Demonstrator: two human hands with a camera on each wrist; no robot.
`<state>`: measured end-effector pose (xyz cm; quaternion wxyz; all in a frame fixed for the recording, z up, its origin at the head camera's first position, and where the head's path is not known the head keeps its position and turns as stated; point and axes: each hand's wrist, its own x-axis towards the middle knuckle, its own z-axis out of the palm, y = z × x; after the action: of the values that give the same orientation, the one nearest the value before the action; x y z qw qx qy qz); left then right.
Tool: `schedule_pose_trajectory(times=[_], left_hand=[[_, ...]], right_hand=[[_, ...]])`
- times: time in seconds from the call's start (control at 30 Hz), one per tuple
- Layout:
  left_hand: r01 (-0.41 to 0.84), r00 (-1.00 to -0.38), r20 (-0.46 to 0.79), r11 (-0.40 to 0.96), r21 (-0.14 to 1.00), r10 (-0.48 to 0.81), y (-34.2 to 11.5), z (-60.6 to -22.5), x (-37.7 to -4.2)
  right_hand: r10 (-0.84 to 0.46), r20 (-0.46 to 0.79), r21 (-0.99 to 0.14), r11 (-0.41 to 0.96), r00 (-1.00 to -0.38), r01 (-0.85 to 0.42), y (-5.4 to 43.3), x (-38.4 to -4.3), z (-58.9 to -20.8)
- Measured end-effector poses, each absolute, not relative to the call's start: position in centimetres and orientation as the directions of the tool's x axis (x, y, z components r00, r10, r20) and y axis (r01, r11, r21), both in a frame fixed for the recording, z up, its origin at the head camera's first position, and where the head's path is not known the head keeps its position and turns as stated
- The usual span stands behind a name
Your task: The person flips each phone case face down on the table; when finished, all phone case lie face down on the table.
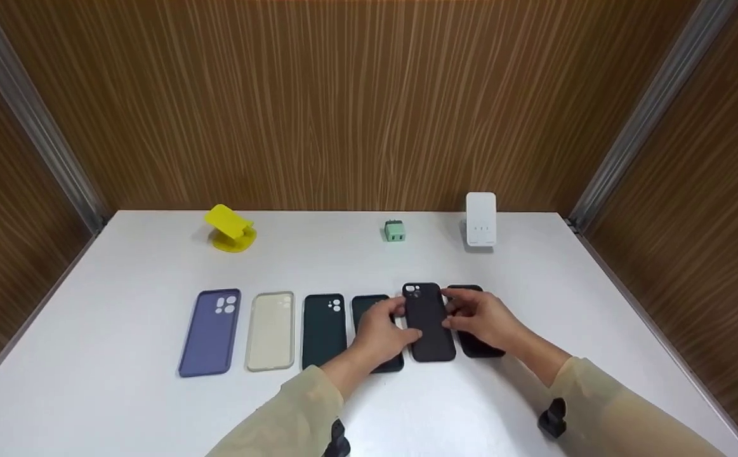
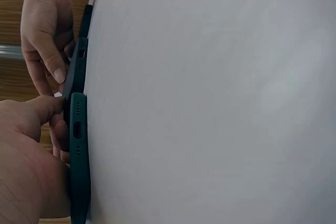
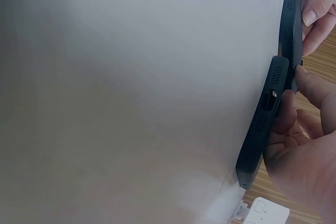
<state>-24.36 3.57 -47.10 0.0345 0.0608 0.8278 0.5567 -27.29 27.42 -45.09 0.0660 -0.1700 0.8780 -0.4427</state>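
Observation:
A black phone case (image 1: 433,327) lies back up on the white table, fifth from the left in a row of cases. My left hand (image 1: 378,333) holds its left edge, thumb near the back's middle and fingers by the camera holes. On the opposite edge my right hand (image 1: 490,317) grips with thumb and forefinger. Beneath my left hand is a dark green case (image 1: 361,310), partly covered; its port end (image 2: 79,129) shows in the left wrist view. Another black case (image 1: 471,344) lies under my right hand, its port end (image 3: 265,111) nearest in the right wrist view.
Further left lie a purple case (image 1: 210,333), a cream case (image 1: 270,336) and a dark green case (image 1: 324,327). Behind the row stand a yellow phone stand (image 1: 232,225), a green charger plug (image 1: 395,231) and a white stand (image 1: 481,219). Wood-grain panels (image 1: 343,108) enclose the table.

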Motion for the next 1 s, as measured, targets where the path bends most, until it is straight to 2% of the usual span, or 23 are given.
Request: schedule_pose_trajectory(times=[0.43,1.0], left_hand=[[0.112,-0.987,0.049,0.424,0.899,0.156,3.64,-47.29,-24.29],[0.118,-0.984,0.046,0.442,0.889,0.171,3.74,-47.3,-24.25]], right_hand=[[-0.326,0.015,-0.724,0.649,-0.945,-0.235,27.26,-27.27,-45.23],[-0.345,0.004,-0.717,0.653,-0.939,-0.243,27.08,-26.83,-44.92]])
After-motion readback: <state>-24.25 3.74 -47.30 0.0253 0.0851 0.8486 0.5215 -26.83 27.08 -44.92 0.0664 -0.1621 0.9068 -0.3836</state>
